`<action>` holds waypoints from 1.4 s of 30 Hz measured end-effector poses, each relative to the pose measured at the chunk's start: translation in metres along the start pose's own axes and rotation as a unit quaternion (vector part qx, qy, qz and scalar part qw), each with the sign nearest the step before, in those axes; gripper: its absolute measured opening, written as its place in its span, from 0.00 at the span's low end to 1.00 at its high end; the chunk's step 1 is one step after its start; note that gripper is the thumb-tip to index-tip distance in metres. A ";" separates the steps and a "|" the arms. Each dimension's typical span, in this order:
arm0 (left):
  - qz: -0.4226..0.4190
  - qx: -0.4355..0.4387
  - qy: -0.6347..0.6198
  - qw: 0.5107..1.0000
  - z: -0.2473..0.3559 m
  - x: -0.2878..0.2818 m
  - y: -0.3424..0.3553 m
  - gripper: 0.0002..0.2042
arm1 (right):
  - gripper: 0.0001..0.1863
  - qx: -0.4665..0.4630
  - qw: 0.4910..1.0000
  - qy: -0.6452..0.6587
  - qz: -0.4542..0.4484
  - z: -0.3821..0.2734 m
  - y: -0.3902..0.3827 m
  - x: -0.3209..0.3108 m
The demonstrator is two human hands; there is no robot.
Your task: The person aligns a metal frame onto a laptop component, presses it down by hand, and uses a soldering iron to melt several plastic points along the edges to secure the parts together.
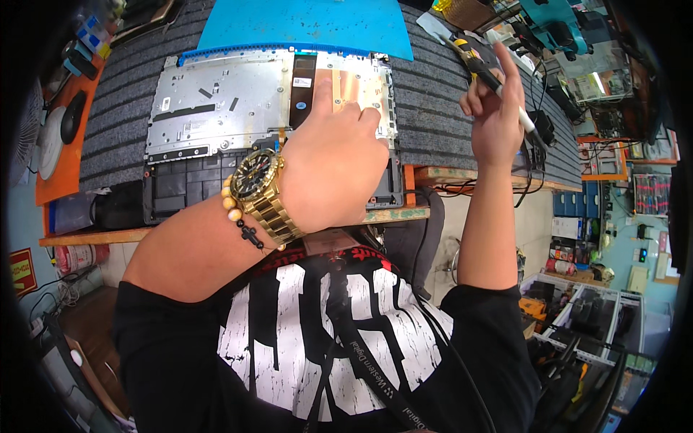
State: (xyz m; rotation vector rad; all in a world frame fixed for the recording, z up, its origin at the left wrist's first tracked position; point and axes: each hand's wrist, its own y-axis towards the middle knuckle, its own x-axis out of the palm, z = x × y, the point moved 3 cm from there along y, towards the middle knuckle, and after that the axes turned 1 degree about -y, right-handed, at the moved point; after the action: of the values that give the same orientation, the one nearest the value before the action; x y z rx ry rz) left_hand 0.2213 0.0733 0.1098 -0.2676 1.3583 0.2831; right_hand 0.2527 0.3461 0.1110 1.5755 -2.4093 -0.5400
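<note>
My left hand (332, 159) reaches over a laptop's base (224, 101), its inner metal side facing up. The index finger stretches onto a copper-coloured sheet (348, 85) on the right part of the metal; the other fingers bend over the same area. Nothing held shows in this hand, though its palm is hidden. To the right of the laptop, my right hand (498, 119) is raised with its index finger pointing up. A pen-shaped tool (533, 132), black at one end and white at the other, lies across its fingers and appears to be gripped.
The laptop rests on a ribbed grey mat (119, 133) on a wooden bench. A blue sheet (303, 29) lies beyond it. Yellow-and-black tools (468, 52) and dark cables (538, 169) are near my right hand. A blue microscope-like device (552, 25) stands at the far right.
</note>
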 end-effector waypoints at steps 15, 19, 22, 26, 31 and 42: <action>0.002 0.008 -0.002 1.000 0.000 -0.003 -0.002 0.37 | 0.05 0.071 0.995 0.030 0.064 0.092 0.053 0.011; 0.025 0.011 0.009 1.000 0.000 0.001 -0.001 0.37 | 0.06 0.063 0.997 -0.005 0.047 0.092 0.052 0.012; 0.041 0.014 0.013 0.999 -0.001 0.003 -0.001 0.36 | 0.06 0.058 0.997 -0.013 0.045 0.092 0.052 0.014; 0.033 0.011 0.018 0.999 -0.001 0.003 -0.001 0.35 | 0.06 0.061 0.997 -0.024 0.046 0.091 0.052 0.015; 0.022 0.007 0.019 1.000 0.000 0.001 -0.001 0.35 | 0.06 0.065 0.996 -0.028 0.045 0.092 0.052 0.015; 0.013 0.011 0.033 0.999 -0.003 -0.001 -0.002 0.37 | 0.07 0.097 0.987 0.112 0.066 0.085 0.047 0.003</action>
State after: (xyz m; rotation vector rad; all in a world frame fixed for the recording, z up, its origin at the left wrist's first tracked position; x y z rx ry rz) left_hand 0.2197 0.0703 0.1099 -0.2437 1.4298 0.2830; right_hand 0.1802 0.3761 0.0531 1.4439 -2.4284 -0.0989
